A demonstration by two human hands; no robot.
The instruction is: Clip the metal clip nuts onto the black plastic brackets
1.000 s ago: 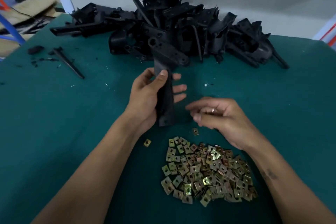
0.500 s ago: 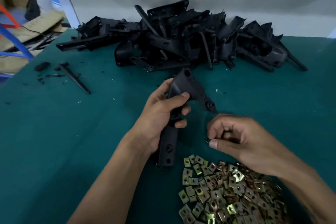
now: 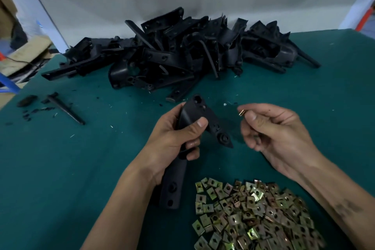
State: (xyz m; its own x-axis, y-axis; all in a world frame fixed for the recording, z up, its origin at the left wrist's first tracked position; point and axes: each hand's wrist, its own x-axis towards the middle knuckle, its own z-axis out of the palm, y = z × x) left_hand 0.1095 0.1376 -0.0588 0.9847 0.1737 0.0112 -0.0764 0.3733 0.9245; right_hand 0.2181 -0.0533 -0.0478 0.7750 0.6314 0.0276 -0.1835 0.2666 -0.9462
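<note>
Head view: black bracket (image 3: 194, 115) shows round holes.

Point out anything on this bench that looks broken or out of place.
Black fragments and pale slivers litter the green mat at left, beside a loose black spike; they look like broken plastic scraps.

My left hand (image 3: 174, 138) holds 1 bracket (image 3: 194, 124) left of my right hand (image 3: 272, 134), which pinches 1 clip nut (image 3: 241, 112). The nut heap (image 3: 255, 215) lies nearest me on the table (image 3: 60, 168), the bracket pile (image 3: 178, 55) behind.

Assembly workshop, green-covered workbench (image 3: 60, 168), heaped black plastic brackets (image 3: 182, 53), pile of clip nuts (image 3: 253, 215)
</note>
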